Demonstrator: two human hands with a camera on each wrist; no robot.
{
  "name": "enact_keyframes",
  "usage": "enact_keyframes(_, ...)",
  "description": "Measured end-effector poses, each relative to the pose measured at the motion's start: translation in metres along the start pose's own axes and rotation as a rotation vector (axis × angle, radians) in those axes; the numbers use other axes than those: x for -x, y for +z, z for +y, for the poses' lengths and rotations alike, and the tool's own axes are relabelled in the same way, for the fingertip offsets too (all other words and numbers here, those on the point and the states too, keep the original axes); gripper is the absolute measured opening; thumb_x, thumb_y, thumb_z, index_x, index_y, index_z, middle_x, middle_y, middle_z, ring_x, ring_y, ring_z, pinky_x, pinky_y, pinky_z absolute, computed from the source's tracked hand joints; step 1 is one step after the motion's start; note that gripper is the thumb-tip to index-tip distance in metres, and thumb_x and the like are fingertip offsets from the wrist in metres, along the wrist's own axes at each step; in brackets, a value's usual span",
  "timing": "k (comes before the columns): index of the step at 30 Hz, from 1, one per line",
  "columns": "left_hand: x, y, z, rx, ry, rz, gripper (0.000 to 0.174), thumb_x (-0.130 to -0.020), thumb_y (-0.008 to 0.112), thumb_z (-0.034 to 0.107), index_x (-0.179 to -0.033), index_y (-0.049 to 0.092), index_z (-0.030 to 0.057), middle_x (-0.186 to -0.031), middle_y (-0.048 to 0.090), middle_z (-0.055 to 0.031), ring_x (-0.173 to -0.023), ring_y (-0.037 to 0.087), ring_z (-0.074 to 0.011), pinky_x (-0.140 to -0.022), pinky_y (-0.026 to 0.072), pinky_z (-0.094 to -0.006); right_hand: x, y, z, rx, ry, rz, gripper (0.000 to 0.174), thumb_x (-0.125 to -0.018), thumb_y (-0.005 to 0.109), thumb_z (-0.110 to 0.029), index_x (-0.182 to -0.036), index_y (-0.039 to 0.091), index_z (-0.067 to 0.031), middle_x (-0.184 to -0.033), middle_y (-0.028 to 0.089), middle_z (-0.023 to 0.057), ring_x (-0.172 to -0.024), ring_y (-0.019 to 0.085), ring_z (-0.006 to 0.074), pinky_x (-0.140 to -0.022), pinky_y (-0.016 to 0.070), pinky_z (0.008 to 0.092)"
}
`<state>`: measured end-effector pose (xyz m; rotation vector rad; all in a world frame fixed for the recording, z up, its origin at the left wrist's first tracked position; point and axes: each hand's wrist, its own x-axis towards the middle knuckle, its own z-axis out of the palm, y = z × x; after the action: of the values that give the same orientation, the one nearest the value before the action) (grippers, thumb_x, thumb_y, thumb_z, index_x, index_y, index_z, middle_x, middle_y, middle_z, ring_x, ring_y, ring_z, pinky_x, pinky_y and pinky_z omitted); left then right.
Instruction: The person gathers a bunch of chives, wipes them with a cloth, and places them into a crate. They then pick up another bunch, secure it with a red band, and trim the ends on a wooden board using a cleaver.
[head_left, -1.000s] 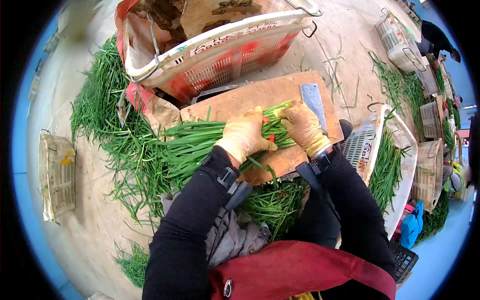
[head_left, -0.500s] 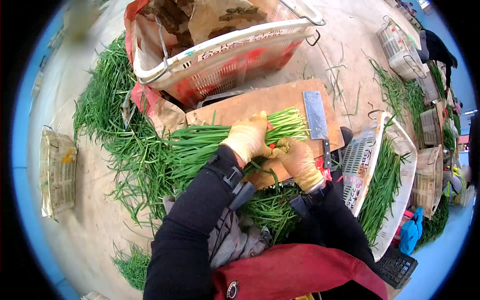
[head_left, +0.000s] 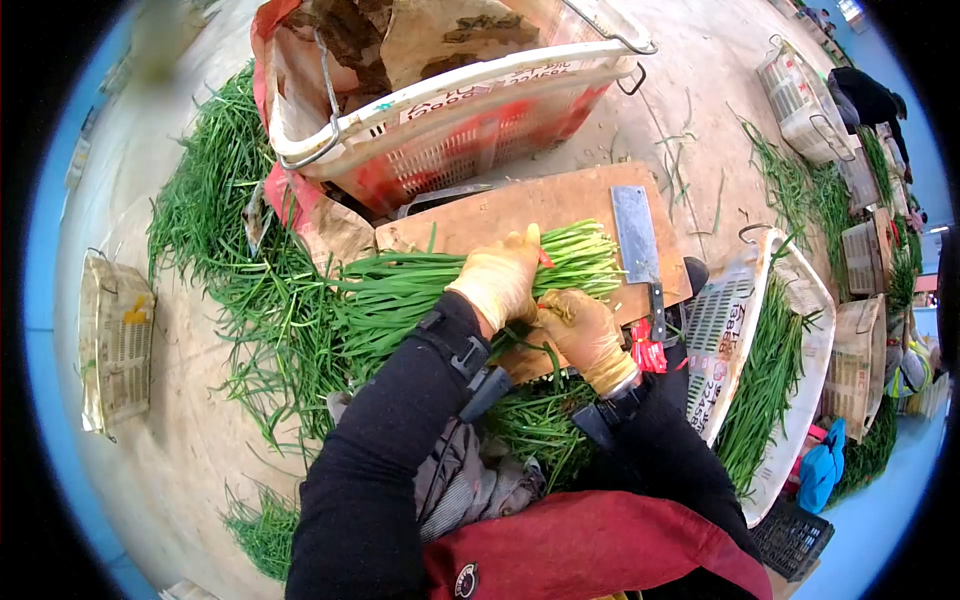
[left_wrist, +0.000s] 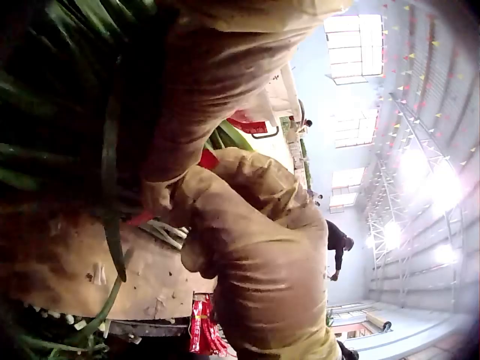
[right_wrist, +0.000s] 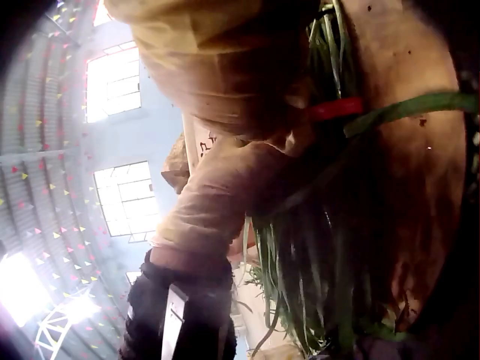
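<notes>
A bundle of green stalks [head_left: 400,290] with pale cut ends lies across the wooden board [head_left: 470,215]. Around it runs a red band [right_wrist: 336,109]. My gloved left hand [head_left: 500,277] grips the bundle from above, near the band. Close beside it, my gloved right hand [head_left: 585,335] has its fingers curled at the near side of the band, pinching it; the fingertips are partly hidden. A cleaver [head_left: 636,235] rests flat on the board, right of the stalk ends. Red strips [head_left: 648,348] lie by its handle.
A large white crate [head_left: 450,110] stands beyond the board. Loose greens [head_left: 215,200] pile up on the left. At the right, a white basket [head_left: 720,340] holds more greens. Another crate [head_left: 115,340] stands far left. A bent-over person [head_left: 868,98] is at the upper right.
My right hand has moved from the pale stalk ends toward me, down to the near side of the band, uncovering the ends and the cleaver's handle. My left hand keeps its grip.
</notes>
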<state>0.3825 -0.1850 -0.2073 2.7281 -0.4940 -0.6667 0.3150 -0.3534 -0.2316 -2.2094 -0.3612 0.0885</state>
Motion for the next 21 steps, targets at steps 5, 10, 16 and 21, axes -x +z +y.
enact_keyframes(5, 0.005, -0.003, 0.0, 0.03, 0.013, 0.043, 0.106, -0.059, 0.088, 0.037, -0.143, 0.035, -0.0002, -0.124, 0.059, -0.022, -0.112, 0.061, -0.0375, -0.093, 0.0502, -0.0419, -0.004, -0.001, -0.001, -0.103, -0.068, 0.092, 0.009, -0.083, 0.066, -0.01, -0.091, 0.068, -0.0051, -0.088, 0.067, 0.0133, -0.082, 0.065, 0.0319, -0.073, 0.0522, 0.0391)
enact_keyframes(10, 0.004, -0.006, 0.002, 0.05, -0.011, -0.021, 0.093, -0.062, 0.086, 0.037, -0.137, 0.043, 0.0034, -0.12, 0.062, -0.0197, -0.111, 0.062, -0.0363, -0.092, 0.0498, -0.0431, -0.027, 0.007, -0.002, -0.209, -0.08, 0.2, 0.009, -0.082, 0.069, -0.004, -0.09, 0.067, -0.0032, -0.086, 0.066, 0.0135, -0.079, 0.065, 0.0283, -0.073, 0.0518, 0.0354)
enact_keyframes(16, 0.01, 0.01, 0.0, 0.156, -0.02, 0.214, 0.066, -0.07, 0.079, 0.041, -0.121, 0.055, 0.0077, -0.108, 0.066, -0.0156, -0.103, 0.064, -0.035, -0.087, 0.0499, -0.045, -0.031, 0.02, 0.013, -0.3, -0.016, 0.301, 0.009, -0.084, 0.07, -0.001, -0.092, 0.067, -0.0018, -0.082, 0.064, 0.009, -0.072, 0.062, 0.0187, -0.067, 0.0501, 0.0305)
enact_keyframes(21, 0.003, 0.037, -0.005, 0.084, -0.017, 0.337, 0.055, -0.075, 0.075, 0.035, -0.119, 0.057, 0.0082, -0.104, 0.068, -0.0147, -0.1, 0.065, -0.0357, -0.084, 0.0498, -0.0452, -0.029, 0.017, 0.004, -0.549, 0.228, 0.163, 0.014, -0.082, 0.07, -0.001, -0.096, 0.069, -0.0014, -0.082, 0.065, 0.0094, -0.074, 0.063, 0.0197, -0.069, 0.0508, 0.0306)
